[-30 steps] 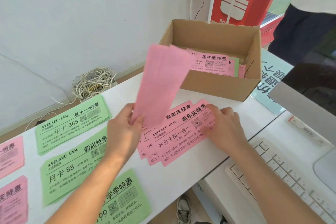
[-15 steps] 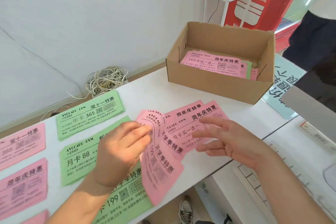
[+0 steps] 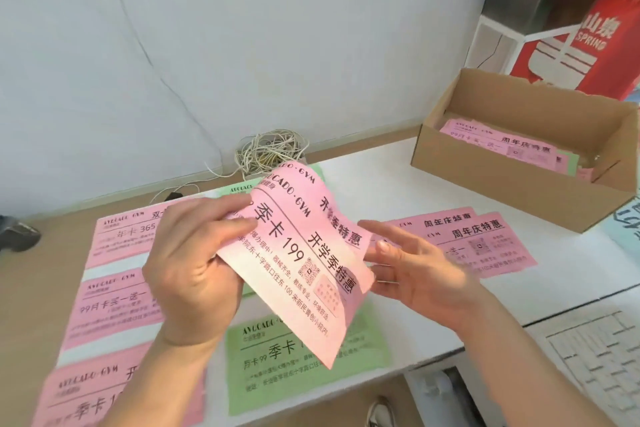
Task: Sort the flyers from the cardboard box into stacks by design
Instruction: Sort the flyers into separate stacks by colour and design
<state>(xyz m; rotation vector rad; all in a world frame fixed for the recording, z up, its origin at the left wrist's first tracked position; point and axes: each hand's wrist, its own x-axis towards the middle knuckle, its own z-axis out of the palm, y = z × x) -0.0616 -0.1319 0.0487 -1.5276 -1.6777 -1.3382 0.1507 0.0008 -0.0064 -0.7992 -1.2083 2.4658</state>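
Pink flyers (image 3: 301,270) — two overlapped, pinched in left hand (image 3: 194,274); right hand (image 3: 415,274) spread alongside. Risk: loose pinch drops one onto green stack (image 3: 277,374) below — designs mixed.

held pink flyer (image 3: 298,263) "AVOCADO·GYM", "199", red sign (image 3: 588,35) "SPRING"

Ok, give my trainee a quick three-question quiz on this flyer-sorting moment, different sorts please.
1. True or false: the left hand grips pink paper flyers printed "199".
2. The top flyer in the brown cardboard box is: A green, B pink, C white?
3. Which stack on the white table matches the held design?
Key: 1 true; 2 B; 3 the pink stack at the near-left corner.
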